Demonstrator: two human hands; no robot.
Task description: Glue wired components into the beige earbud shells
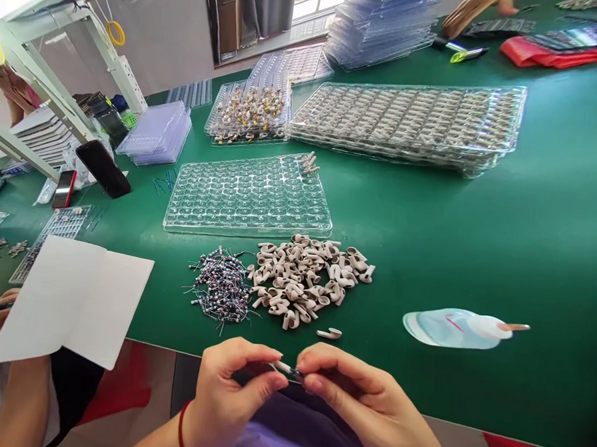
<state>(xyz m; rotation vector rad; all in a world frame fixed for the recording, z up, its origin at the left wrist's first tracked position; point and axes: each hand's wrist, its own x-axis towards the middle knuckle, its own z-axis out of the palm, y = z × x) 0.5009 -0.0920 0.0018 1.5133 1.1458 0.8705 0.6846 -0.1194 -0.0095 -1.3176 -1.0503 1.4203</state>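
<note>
Close to the table's front edge, my left hand (243, 381) pinches a small beige earbud shell (283, 367), its stem showing between thumb and forefinger. My right hand (344, 396) is closed at the other end on a small dark wired component (298, 374), which meets the shell; the fingertips hide most of it. Just beyond my hands lies a single loose earbud shell (329, 333). Behind it spreads a pile of beige earbud shells (300, 277), with a heap of small wired components (222, 286) to its left.
A clear tray (250, 197) holds several shells in one corner. Stacked filled trays (409, 119) and a tray of mixed parts (251, 114) stand behind. A glue bottle (458, 327) lies at right. A co-worker's hand (7, 301) is at left beside an open booklet (74, 298).
</note>
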